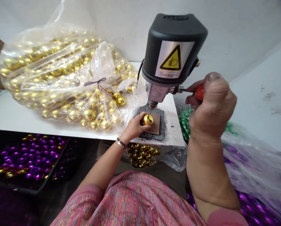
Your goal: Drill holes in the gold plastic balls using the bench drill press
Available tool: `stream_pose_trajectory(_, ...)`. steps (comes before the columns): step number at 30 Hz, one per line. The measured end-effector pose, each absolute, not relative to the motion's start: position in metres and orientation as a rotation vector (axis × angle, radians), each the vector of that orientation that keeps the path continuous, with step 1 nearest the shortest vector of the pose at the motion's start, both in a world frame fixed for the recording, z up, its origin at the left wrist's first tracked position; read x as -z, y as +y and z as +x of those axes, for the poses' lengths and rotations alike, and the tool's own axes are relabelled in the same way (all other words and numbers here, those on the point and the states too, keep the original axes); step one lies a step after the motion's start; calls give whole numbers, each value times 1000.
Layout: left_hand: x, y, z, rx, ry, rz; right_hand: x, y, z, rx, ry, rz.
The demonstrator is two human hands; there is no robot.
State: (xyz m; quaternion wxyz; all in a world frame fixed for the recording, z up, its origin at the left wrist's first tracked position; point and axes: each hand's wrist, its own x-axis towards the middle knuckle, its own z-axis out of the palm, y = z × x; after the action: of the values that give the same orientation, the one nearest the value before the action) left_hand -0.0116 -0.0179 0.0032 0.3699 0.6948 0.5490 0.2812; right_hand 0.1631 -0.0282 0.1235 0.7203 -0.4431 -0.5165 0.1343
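**Figure.** Nearest to us, below the drill press (pixel 174 47), lies a pink sleeve (pixel 131 201). Just in front of the press, under the table edge, is a loose heap of gold baubles (pixel 140 155). Left of the press, a purple-filled tray (pixel 29 160) sits below table level. To its right, a plastic bag of purple baubles (pixel 251 204) fills the lower corner, with green baubles (pixel 185 124) beyond.

At the press, we see the left hand (pixel 135 127) closed around a gold bauble (pixel 148 119), its fingers wrapped about the lower side. The bauble is held over a grey mat (pixel 152 133), directly under the drill bit (pixel 151 108), whose tip stands just above it. No hole can be made out. The right hand (pixel 213 106) is closed on a red handle (pixel 199 92) at the right of the press.

Left of the press, on the white table (pixel 25 113), rests a large bag of gold baubles (pixel 60 78), full and tied with purple ribbon (pixel 97 83). One bauble is at the bit; the bagged ones remain.
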Motion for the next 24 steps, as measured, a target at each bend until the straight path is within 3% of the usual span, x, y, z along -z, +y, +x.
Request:
stream_pose_trajectory(8,-1,-52,-37,-724,1320,1868,-124,-27,161,-305,-1177,-974)
stream_pose_trajectory(17,-8,-75,-65,-486,1167,1929,-127,-29,163,-378,-1118,-970)
stream_pose_trajectory(24,-27,-3,-84,-637,1764,1954,-119,-29,165,-325,-1152,-976)
